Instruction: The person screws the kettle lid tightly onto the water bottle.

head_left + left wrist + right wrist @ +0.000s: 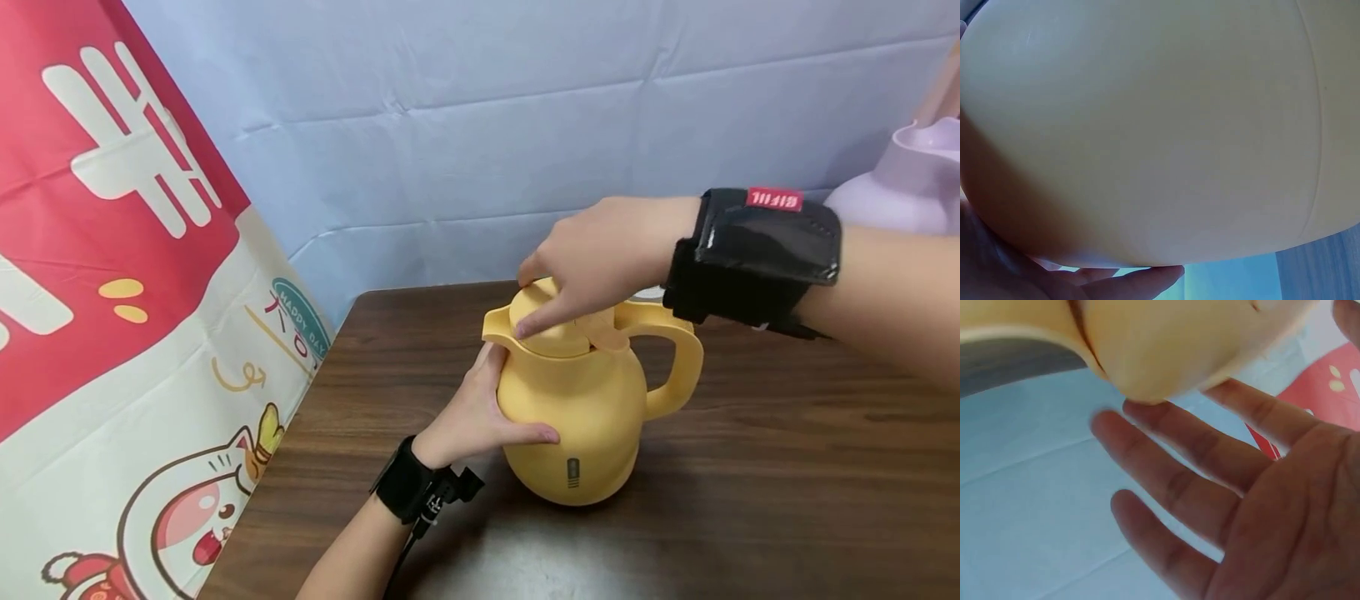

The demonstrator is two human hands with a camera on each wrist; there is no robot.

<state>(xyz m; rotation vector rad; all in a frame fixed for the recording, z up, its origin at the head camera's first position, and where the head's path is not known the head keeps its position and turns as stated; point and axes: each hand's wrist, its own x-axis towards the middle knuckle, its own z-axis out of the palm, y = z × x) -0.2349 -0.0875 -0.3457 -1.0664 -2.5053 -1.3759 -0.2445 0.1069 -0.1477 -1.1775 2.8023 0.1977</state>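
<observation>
A yellow thermos jug [573, 408] stands upright on the wooden table, its spout to the left and its handle [684, 367] to the right. My left hand [483, 417] grips the body from the left, thumb across the front and fingers round the far side. In the left wrist view the smooth jug wall [1166, 137] fills most of the picture. From above, my right hand [592, 254] holds the round lid [555, 340] between thumb and fingers; the lid sits in the jug's mouth. The right wrist view shows the fingers spread, some fingertips [1141, 407] at the lid's edge.
At the far right stands a lilac jug [907, 187], partly hidden by my right forearm. A pale blue cloth [480, 150] hangs behind the wooden table [787, 483]. On the left hangs a red and white printed cloth [150, 333]. Both wrists wear black straps.
</observation>
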